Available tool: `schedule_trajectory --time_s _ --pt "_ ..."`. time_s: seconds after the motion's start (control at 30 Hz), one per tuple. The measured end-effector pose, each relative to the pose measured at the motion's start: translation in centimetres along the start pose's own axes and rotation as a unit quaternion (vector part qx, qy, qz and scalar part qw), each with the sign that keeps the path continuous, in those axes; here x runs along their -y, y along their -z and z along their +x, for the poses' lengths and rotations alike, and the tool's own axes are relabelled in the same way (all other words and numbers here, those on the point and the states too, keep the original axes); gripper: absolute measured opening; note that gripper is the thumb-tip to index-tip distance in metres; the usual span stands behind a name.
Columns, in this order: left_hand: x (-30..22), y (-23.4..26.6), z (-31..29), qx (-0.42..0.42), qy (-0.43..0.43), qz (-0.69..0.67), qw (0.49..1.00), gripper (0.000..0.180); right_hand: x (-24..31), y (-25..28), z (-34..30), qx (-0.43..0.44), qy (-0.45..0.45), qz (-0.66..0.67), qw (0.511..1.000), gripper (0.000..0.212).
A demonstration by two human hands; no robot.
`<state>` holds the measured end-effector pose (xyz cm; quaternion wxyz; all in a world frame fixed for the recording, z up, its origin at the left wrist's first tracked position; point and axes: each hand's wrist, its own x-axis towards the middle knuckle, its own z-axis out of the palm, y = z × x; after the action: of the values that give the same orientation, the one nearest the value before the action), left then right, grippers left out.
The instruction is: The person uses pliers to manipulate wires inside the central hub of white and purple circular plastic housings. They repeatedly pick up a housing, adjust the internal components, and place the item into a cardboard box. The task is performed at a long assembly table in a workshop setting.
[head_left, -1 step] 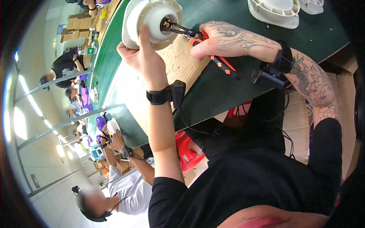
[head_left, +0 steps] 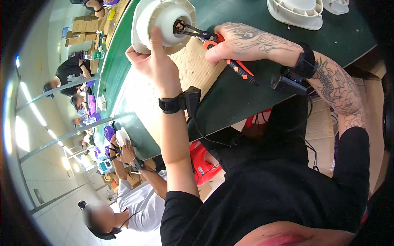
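My left hand [head_left: 159, 67] grips a round white plastic housing [head_left: 143, 22] from its near side, the thumb pressed up against its face. In the middle of the housing is a dark opening [head_left: 179, 26] with small copper-coloured parts inside. My right hand [head_left: 244, 43] is closed round the red-and-black handles of long-nosed pliers [head_left: 242, 70]. Their slim jaws reach into that opening; what the tips pinch, if anything, is too small to make out. Below the housing lies a sheet of cardboard [head_left: 197, 65] on the green table [head_left: 221, 104].
At the far right of the table rest another white housing [head_left: 295, 18] and a smaller white part [head_left: 337, 6]. To my left a co-worker in a grey shirt [head_left: 141, 213] handles a white part [head_left: 122, 136]. More people and stacked cartons [head_left: 84, 25] stand farther off.
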<state>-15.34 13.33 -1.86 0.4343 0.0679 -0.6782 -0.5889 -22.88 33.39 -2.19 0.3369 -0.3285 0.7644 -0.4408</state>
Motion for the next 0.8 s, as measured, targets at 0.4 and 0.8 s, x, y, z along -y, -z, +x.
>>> schedule_trajectory --time_s 0.4,0.8 --pt "-0.2 -1.0 -0.5 0.008 -0.069 0.058 0.996 0.052 0.4 0.7 -0.1 -0.011 0.005 -0.021 1.0 0.06" --pt "-1.4 -1.8 -0.3 0.018 -0.102 0.095 0.99 0.054 0.4 1.3 -0.7 -0.017 0.04 -0.02 0.999 0.05"
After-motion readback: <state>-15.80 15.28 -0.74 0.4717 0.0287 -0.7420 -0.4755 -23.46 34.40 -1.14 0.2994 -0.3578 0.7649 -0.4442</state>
